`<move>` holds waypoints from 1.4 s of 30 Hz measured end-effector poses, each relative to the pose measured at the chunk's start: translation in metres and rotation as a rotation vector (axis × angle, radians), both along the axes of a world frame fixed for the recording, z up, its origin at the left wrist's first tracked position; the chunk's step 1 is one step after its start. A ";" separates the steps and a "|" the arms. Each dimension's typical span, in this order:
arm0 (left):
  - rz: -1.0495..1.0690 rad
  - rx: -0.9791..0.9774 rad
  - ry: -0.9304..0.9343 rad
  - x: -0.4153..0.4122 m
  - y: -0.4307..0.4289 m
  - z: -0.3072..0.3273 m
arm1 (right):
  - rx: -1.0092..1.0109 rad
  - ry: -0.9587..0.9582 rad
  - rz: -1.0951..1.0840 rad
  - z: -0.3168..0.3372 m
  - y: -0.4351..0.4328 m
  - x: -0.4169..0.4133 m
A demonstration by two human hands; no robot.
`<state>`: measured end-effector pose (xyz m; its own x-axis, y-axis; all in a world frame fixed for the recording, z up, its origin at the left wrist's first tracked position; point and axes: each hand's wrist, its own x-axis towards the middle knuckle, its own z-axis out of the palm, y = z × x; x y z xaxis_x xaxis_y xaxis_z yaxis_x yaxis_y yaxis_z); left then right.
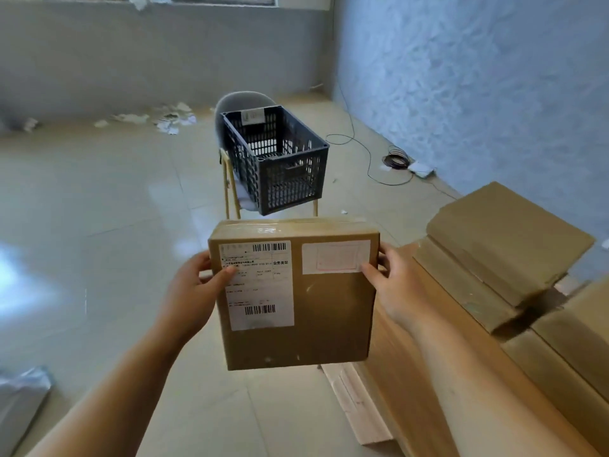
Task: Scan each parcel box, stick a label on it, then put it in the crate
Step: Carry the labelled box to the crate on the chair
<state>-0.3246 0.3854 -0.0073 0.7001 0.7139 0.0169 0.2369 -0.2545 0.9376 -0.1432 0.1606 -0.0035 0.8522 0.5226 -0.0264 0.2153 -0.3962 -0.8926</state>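
Note:
I hold a flat brown parcel box [316,311] in the air in front of me, its top face towards the camera. My left hand [194,288] grips its left edge, thumb on a white shipping label [258,288] with barcodes. My right hand [392,285] grips the right edge, thumb at the corner of a small white sticker [334,257] with a red frame. Beyond the box, a dark slatted crate [280,159] sits on a chair [230,103]; its inside looks empty from here.
More brown cardboard boxes [501,245] are stacked at my right on a wooden surface [412,374]. A black cable coil [397,158] lies by the blue wall. Torn paper scraps [168,118] litter the far floor. A grey plastic bag [19,404] lies at the lower left.

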 end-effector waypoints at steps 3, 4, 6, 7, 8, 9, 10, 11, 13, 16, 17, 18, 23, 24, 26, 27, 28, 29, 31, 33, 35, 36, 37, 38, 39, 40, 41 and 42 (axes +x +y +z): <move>0.038 0.020 0.020 0.009 0.047 0.002 | -0.024 -0.028 0.001 0.002 0.051 0.010; 0.045 0.023 0.024 0.013 0.061 0.002 | -0.037 -0.042 -0.002 0.002 0.065 0.016; 0.054 0.037 0.036 0.026 0.088 0.001 | -0.058 -0.058 0.000 0.001 0.092 0.031; 0.059 0.039 0.041 0.033 0.102 0.000 | -0.060 -0.062 0.006 0.000 0.105 0.039; 0.061 0.040 0.044 0.042 0.116 -0.001 | -0.060 -0.069 0.009 -0.001 0.119 0.049; 0.060 0.042 0.047 0.052 0.130 -0.003 | -0.063 -0.082 0.010 -0.002 0.132 0.059; 0.059 0.044 0.050 0.063 0.145 -0.004 | -0.067 -0.098 0.009 -0.003 0.146 0.071; 0.056 0.043 0.052 0.075 0.160 -0.005 | -0.064 -0.110 0.004 -0.004 0.161 0.083; 0.053 0.032 0.051 0.103 0.192 -0.006 | -0.047 -0.123 -0.010 -0.006 0.191 0.112; 0.049 0.038 0.050 0.150 0.241 -0.001 | -0.026 -0.134 -0.036 -0.003 0.238 0.160; 0.046 0.048 0.053 0.165 0.257 0.002 | -0.019 -0.141 -0.046 0.000 0.254 0.177; 0.041 0.060 0.054 0.181 0.273 0.006 | -0.008 -0.149 -0.053 0.004 0.270 0.194; 0.060 0.087 -0.039 0.251 0.341 0.028 | 0.074 -0.188 -0.085 0.027 0.345 0.269; 0.068 0.093 -0.055 0.263 0.353 0.032 | 0.092 -0.191 -0.090 0.032 0.359 0.283; 0.078 0.097 -0.094 0.289 0.375 0.038 | 0.125 -0.191 -0.099 0.040 0.388 0.309; 0.078 0.097 -0.112 0.302 0.387 0.040 | 0.138 -0.194 -0.105 0.044 0.402 0.323; 0.074 0.097 -0.128 0.316 0.400 0.041 | 0.153 -0.198 -0.112 0.046 0.416 0.337; 0.065 0.097 -0.142 0.330 0.412 0.043 | 0.168 -0.202 -0.122 0.049 0.429 0.351; 0.043 0.092 -0.168 0.360 0.439 0.044 | 0.186 -0.206 -0.138 0.053 0.455 0.378; 0.021 0.089 -0.179 0.391 0.466 0.042 | 0.183 -0.221 -0.153 0.053 0.480 0.405; -0.014 0.063 -0.189 0.422 0.491 0.040 | 0.178 -0.222 -0.173 0.051 0.502 0.431; -0.036 0.043 -0.196 0.437 0.504 0.038 | 0.174 -0.216 -0.183 0.050 0.513 0.445; -0.059 0.024 -0.196 0.452 0.514 0.036 | 0.167 -0.205 -0.190 0.049 0.523 0.457; -0.079 0.008 -0.188 0.465 0.524 0.033 | 0.161 -0.190 -0.194 0.047 0.533 0.470; -0.094 -0.002 -0.169 0.478 0.534 0.029 | 0.153 -0.173 -0.192 0.045 0.542 0.482; -0.104 -0.011 -0.144 0.490 0.542 0.024 | 0.134 -0.153 -0.187 0.042 0.550 0.494; -0.111 -0.015 -0.114 0.502 0.550 0.018 | 0.101 -0.132 -0.180 0.037 0.558 0.505; -0.117 -0.018 -0.084 0.514 0.557 0.012 | 0.062 -0.113 -0.175 0.032 0.565 0.517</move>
